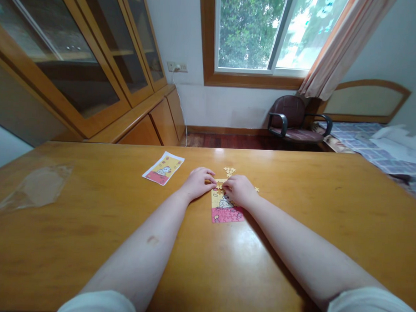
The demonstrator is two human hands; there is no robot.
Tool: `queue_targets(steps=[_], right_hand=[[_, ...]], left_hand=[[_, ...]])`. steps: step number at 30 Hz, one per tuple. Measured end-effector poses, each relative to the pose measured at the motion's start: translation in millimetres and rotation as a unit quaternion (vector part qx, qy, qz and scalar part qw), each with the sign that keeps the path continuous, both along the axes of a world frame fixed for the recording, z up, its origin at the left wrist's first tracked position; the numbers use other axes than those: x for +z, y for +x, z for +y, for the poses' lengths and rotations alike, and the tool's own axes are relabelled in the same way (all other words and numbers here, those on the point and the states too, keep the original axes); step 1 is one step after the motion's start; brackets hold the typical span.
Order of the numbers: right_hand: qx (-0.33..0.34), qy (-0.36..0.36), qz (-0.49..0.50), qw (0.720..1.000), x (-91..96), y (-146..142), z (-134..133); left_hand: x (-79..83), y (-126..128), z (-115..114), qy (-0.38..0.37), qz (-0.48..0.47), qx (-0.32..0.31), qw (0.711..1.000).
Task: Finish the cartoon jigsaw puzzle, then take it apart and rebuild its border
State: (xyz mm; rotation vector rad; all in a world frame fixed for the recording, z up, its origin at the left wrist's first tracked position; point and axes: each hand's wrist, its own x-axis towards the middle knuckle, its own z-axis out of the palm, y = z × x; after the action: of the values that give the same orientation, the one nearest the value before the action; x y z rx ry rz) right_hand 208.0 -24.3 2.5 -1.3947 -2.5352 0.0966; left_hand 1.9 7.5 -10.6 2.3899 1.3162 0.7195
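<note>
A partly assembled jigsaw puzzle (227, 215), pink at the bottom and yellow with a white cartoon figure above, lies flat on the table. My left hand (199, 182) rests at its upper left edge, fingers curved and apart, fingertips touching the border. Over the upper right part, my right hand (241, 191) has its thumb and fingers pinched together at a small yellow puzzle piece (219, 187), mostly hidden by the fingertips. Just beyond the hands sits a small cluster of loose yellow pieces (229, 171). One stray piece (257, 189) lies right of my right hand.
A printed picture sheet (164, 168) lies left of my left hand on the wooden table (100, 207). Clear plastic wrapping (39, 186) is at the far left. Beyond the table stand a glass-door cabinet (95, 56), an office chair (293, 118) and a bed (362, 138).
</note>
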Motion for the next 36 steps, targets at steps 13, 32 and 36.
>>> queue_targets(steps=[13,32,36], right_hand=[[-0.007,-0.003,0.021,1.000,-1.8,0,-1],[0.005,-0.023,0.045,0.999,4.5,1,-5],[-0.070,-0.045,0.012,0.996,23.7,15,-3]], left_hand=[[0.3,1,-1,-0.006,0.005,-0.003,1.000],[-2.9,1,0,0.006,-0.001,-0.023,1.000],[-1.1,1,-1,0.000,-0.010,-0.025,1.000]])
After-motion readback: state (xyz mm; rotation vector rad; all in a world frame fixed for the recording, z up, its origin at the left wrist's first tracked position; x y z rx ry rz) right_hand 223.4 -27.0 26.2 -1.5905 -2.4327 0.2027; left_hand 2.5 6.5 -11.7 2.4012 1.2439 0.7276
